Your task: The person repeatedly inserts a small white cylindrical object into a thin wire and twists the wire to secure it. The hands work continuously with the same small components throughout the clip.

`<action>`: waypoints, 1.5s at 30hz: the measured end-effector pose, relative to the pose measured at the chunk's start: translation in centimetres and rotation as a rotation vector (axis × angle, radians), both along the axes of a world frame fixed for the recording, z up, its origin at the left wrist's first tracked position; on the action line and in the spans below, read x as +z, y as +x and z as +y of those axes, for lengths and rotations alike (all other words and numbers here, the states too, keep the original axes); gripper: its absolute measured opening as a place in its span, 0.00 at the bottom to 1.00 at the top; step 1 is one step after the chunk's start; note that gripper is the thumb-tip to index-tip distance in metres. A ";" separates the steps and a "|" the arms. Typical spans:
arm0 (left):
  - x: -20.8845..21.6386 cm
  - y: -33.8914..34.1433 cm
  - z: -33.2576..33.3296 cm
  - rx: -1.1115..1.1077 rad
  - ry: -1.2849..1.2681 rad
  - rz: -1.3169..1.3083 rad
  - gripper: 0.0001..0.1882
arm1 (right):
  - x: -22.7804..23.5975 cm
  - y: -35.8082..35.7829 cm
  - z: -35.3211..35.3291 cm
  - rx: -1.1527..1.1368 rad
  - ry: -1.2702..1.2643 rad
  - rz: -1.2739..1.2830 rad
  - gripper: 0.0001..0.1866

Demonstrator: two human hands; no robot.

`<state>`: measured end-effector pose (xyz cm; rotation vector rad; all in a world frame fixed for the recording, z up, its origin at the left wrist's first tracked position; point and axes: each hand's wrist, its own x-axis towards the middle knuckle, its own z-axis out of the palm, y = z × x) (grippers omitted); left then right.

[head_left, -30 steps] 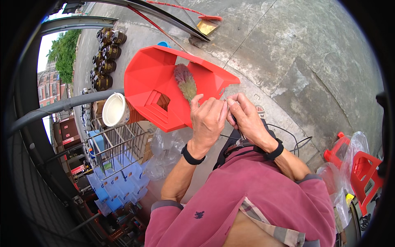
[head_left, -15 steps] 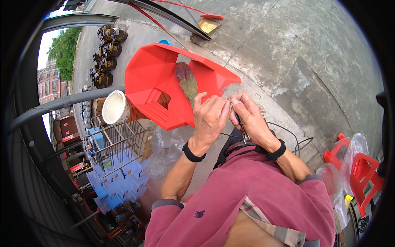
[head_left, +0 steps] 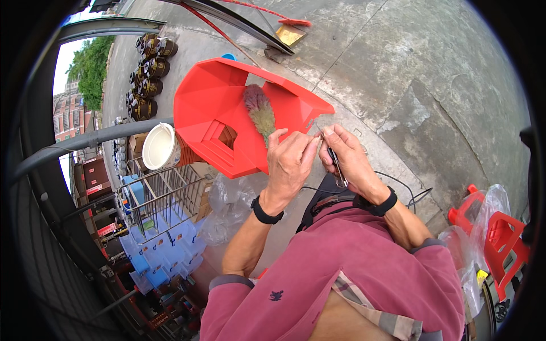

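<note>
In front of my body, my left hand (head_left: 292, 158) is closed, its thumb and fingers pinched together. Whatever they hold is too small or hidden to make out. Close beside it, my right hand (head_left: 349, 159) grips what looks like a small knife (head_left: 336, 168) with a dark and silver handle. Its thin metal end points up toward the left fingertips. Beyond the hands stands a red plastic chair (head_left: 196, 116), seemingly stacked with others. A fluffy purple and green duster (head_left: 260, 111) lies on it; its lower end passes behind my left hand.
A white bucket (head_left: 158, 146) stands left of the chair, above a metal rack (head_left: 162, 199) and blue plastic bins (head_left: 165, 250). Dark pots (head_left: 149, 88) are stacked farther off. Black cable (head_left: 402, 190) runs past my right wrist. Red stools (head_left: 503, 247) with plastic film are at right.
My right hand has shifted slightly right and turned, showing more of the knife. A small gap has opened between the hands. My left hand stays nearly in place.
</note>
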<state>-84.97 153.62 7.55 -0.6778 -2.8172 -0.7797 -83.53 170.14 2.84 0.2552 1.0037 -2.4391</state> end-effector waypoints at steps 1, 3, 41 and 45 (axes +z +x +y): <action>-0.1 0.0 0.0 0.011 0.008 -0.011 0.04 | 0.0 0.0 0.0 0.010 0.034 -0.011 0.16; -0.3 0.1 -0.1 0.012 0.003 -0.014 0.04 | 0.1 0.3 0.0 0.014 0.074 0.000 0.16; 0.8 0.6 -0.6 -0.048 -0.109 0.103 0.03 | -0.1 0.2 -0.6 0.044 0.223 0.165 0.18; 0.6 0.7 -0.7 0.018 -0.015 -0.015 0.03 | 0.2 0.9 -0.8 0.023 0.111 0.129 0.19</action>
